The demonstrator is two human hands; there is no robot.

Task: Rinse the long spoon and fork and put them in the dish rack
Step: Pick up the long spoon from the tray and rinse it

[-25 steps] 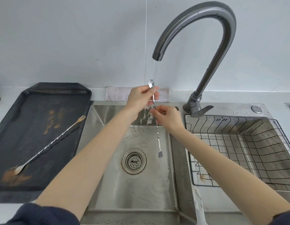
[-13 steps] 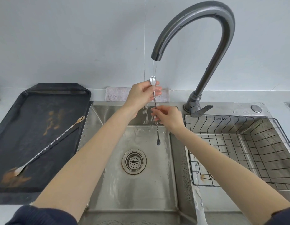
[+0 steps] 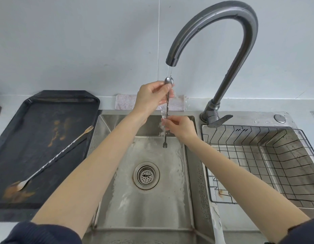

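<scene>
A long dark utensil [image 3: 166,110] with a spoon bowl on top and small fork tines at the bottom hangs upright under the running faucet [image 3: 172,60]. My left hand [image 3: 152,97] pinches it just below the spoon bowl. My right hand [image 3: 179,126] grips the twisted shaft lower down, with the tines sticking out beneath it over the sink [image 3: 117,199]. A second long utensil [image 3: 54,158], silver with a golden fork end, lies diagonally on the dark tray [image 3: 17,127] at the left. The wire dish rack [image 3: 293,166] sits in the right basin with nothing in it.
The drain strainer [image 3: 146,175] is in the sink's middle. A folded cloth [image 3: 124,103] lies on the ledge behind the sink. The faucet lever [image 3: 219,119] points toward the rack. The tray carries brown stains.
The utensil has risen in my hands, so its tined end hangs higher above the drain. My right hand has slid a little down the shaft. Water keeps running.
</scene>
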